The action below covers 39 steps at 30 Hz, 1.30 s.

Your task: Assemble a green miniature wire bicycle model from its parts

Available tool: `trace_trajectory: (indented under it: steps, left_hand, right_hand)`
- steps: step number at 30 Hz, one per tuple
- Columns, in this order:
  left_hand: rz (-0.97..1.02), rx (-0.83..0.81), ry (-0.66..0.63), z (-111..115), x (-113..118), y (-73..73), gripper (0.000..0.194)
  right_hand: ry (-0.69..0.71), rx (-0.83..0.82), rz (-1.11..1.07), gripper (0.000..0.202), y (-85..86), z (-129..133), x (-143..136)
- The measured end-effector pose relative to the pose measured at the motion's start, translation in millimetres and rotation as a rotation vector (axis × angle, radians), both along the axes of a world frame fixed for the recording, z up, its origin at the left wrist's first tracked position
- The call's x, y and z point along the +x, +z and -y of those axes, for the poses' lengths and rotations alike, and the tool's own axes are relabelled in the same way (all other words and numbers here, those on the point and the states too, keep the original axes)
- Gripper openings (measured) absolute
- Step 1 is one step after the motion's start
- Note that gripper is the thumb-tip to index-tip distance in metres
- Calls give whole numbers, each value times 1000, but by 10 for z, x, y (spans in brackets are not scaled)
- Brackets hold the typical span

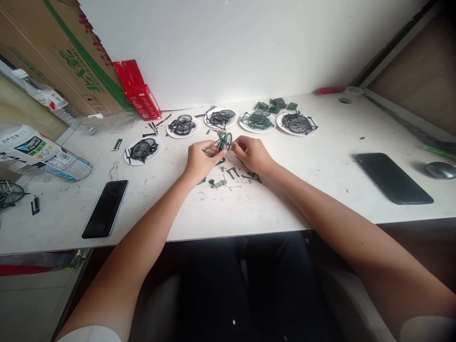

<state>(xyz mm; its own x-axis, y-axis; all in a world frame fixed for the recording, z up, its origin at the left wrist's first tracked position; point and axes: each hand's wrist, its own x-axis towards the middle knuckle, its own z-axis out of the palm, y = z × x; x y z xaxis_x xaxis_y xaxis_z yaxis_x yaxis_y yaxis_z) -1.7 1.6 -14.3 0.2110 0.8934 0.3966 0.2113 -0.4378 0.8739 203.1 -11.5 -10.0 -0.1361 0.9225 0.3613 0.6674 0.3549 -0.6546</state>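
Note:
A small green model bicycle (220,144) is held above the table by my left hand (200,160), with the thumb and fingers closed round its frame. Close by on the right, my right hand (252,153) has its thumb and fingertips pinched together beside the spoked wheel. Whatever sits between those fingertips is too small or hidden to make out. Below both hands lie loose parts: a green fork-shaped piece (233,173), a grey rack-like piece (220,183) and thin rods (233,187).
Behind my hands, several white plates hold bicycle parts, including a plate with green ones (257,121). A phone (106,209) and large bottle (46,152) lie left. A red box (144,100) stands at the back. Another phone (394,178) and a mouse (441,170) lie right.

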Motion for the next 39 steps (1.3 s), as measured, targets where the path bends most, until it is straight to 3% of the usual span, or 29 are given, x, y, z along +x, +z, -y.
trace_trajectory:
  steps: [5, 13, 22, 30, 39]
  left_hand:
    - [12, -17, -2, 4, 1, 18, 22]
    - [-10, 7, 18, 1, -14, 26, 25]
    - [-52, 41, 2, 25, -10, 58, 21]
    - [-2, 1, 18, -2, -6, 14, 23]
    - [-4, 3, -18, 24, -4, 41, 25]
  right_hand:
    - [39, -40, -90, 51, 8, 26, -24]
    - [1, 38, -100, 29, 38, 40, -19]
    - [18, -65, -94, 58, 75, 76, -26]
    - [-14, 16, -66, 38, 74, 63, -24]
    - [55, -133, -173, 73, 75, 86, -47]
